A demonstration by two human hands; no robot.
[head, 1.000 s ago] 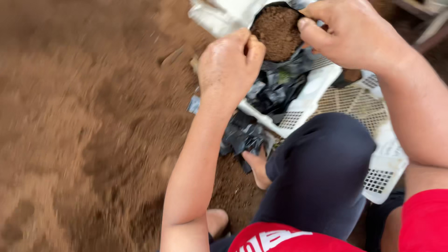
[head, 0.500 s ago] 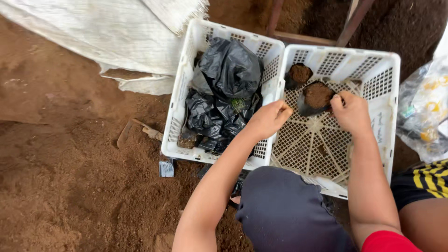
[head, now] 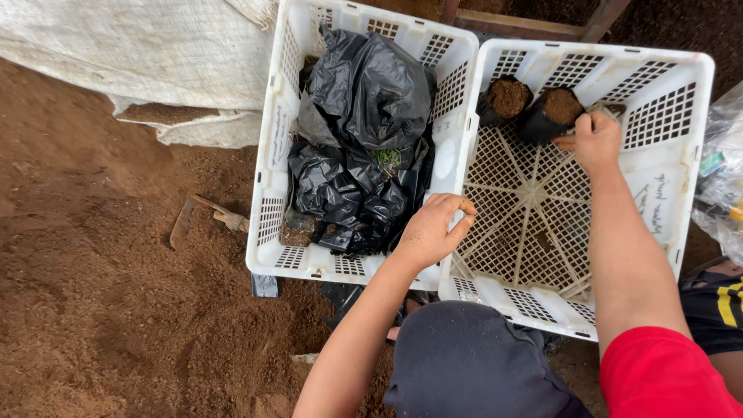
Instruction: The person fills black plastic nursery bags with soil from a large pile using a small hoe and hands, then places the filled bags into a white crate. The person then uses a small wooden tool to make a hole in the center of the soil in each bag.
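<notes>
Just beside right hand [head: 594,142] — soil-filled black bag [head: 551,114], touching fingertips.

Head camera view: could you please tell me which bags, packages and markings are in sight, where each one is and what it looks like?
Black plastic bags: crumpled heap filling the left white crate.
Filled black grow bags: two, soil-topped, far corner of the right white crate; the right hand touches one.
Handwritten marking: dark script on the right crate's inner wall.
Clear plastic package: right edge, wrinkled, coloured contents.
White woven sack: top left, on soil.

Brown soil floor [head: 101,310] bears two white crates [head: 271,193] and sacking [head: 139,54].
</notes>
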